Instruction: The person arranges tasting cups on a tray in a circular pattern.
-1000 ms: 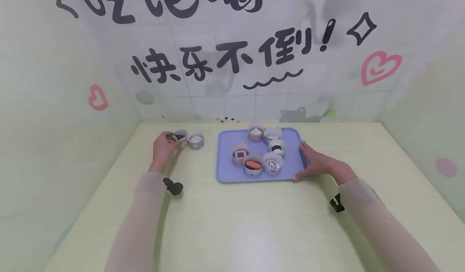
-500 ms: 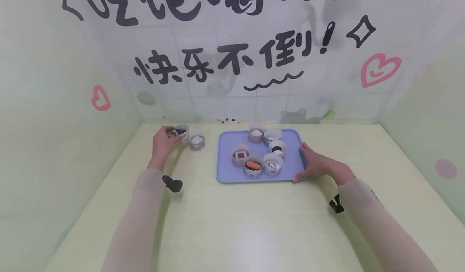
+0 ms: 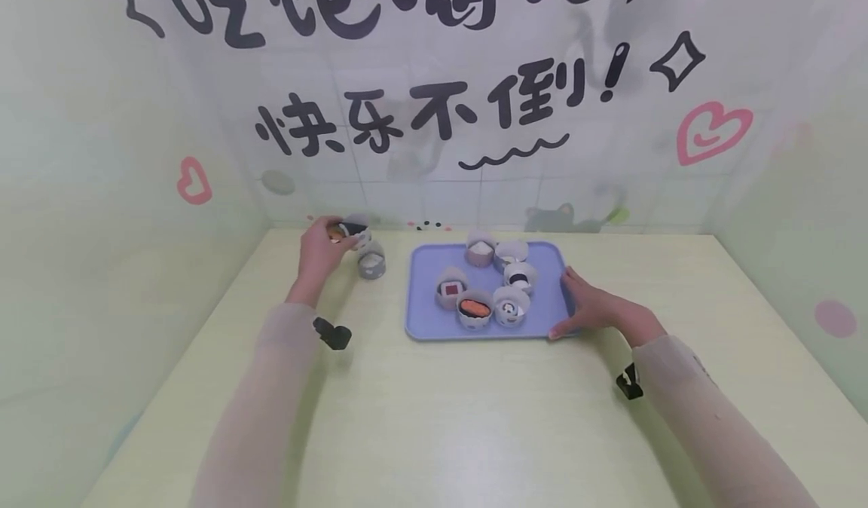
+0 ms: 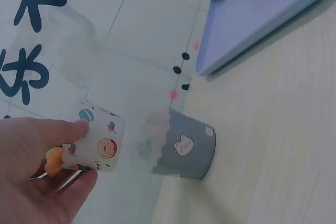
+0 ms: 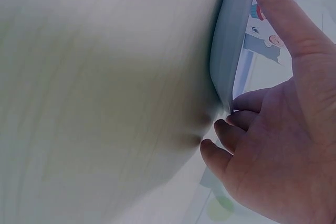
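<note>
My left hand (image 3: pixel 322 250) holds a white paper baking cup (image 4: pixel 102 142) printed with doughnuts, thumb on one side and fingers on the other. An orange piece (image 4: pixel 54 160) and something dark show at the cup's mouth. Close beside it on the table stands a grey paper cup (image 4: pixel 191 145) with a bear print and white contents. Against the right side of the blue tray (image 3: pixel 422 323) lies my right hand (image 3: pixel 600 306), fingers spread, thumb at the front corner. In the right wrist view, the thumb lies along the tray's rim and the fingertips meet its far corner.
On the tray stand several paper cups with food-like pieces, among them one with an orange topping (image 3: pixel 475 309) and one with a red square (image 3: pixel 450 290). A lettered wall covering (image 3: pixel 434 191) rises behind the table (image 3: pixel 441 417); side panels flank it.
My left hand has lifted the white cup and moved it right and towards the back, above the grey cup. The right hand and the tray have stayed in place.
</note>
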`<control>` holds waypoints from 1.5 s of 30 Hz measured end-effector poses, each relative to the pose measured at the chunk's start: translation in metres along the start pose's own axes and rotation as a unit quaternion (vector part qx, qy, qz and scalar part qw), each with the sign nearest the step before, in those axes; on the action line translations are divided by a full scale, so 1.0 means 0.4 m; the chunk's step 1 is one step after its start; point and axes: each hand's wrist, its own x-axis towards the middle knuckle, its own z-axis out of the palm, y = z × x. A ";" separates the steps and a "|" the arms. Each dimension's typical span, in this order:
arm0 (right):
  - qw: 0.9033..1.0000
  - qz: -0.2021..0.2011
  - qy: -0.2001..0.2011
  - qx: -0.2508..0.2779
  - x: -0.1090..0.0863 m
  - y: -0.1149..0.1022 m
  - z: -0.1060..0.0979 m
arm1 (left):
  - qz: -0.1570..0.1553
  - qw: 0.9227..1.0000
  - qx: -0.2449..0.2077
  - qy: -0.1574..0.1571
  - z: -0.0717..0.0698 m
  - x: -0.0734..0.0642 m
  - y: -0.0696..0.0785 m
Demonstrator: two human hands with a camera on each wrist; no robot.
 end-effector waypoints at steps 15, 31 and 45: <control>1.000 -0.003 0.003 0.019 -0.005 -0.002 0.000 | 0.070 0.989 0.019 -0.130 0.195 0.004 0.120; 1.000 -0.006 0.000 0.021 -0.009 -0.010 0.003 | 0.147 0.946 0.027 -0.288 0.273 -0.009 0.106; 1.000 -0.012 0.005 0.010 -0.002 -0.013 0.007 | 0.164 0.943 -0.029 -0.289 0.205 -0.018 0.089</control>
